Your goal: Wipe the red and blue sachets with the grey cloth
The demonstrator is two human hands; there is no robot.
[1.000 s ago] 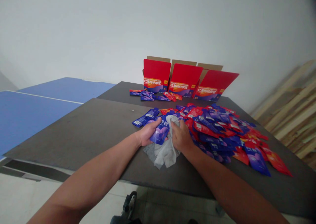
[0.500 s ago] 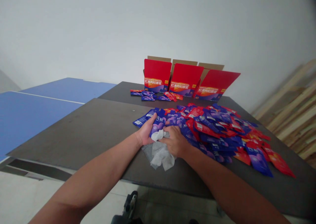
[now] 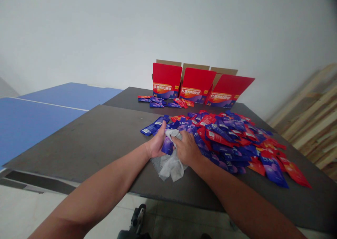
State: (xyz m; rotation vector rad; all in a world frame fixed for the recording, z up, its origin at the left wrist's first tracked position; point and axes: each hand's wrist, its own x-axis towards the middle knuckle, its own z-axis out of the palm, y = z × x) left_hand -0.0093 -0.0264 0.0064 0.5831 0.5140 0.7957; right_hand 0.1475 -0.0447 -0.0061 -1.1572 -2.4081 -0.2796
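My left hand [image 3: 158, 142] is closed on a blue-purple sachet [image 3: 167, 146], its thumb pointing up along one side. Against the face of that sachet, my right hand [image 3: 187, 147] presses a crumpled whitish cloth [image 3: 172, 167], gripped in its fingers. The lower part of the cloth hangs down toward the dark table's front edge, with some clear plastic beside it. Just beyond my left hand lie more blue sachets [image 3: 150, 128]. To the right of my right hand spreads a large heap of red and blue sachets [image 3: 231, 133].
Three open red boxes [image 3: 166, 75] stand in a row at the back of the dark table [image 3: 86, 137]. A few sachets [image 3: 157, 102] lie in front of them. A blue table [image 3: 47, 116] adjoins at left; wooden boards [image 3: 313, 116] lean at right.
The cloth in my right hand has moved up the sachet, uncovering its lower part. My left hand still grips the sachet. The view has shifted slightly.
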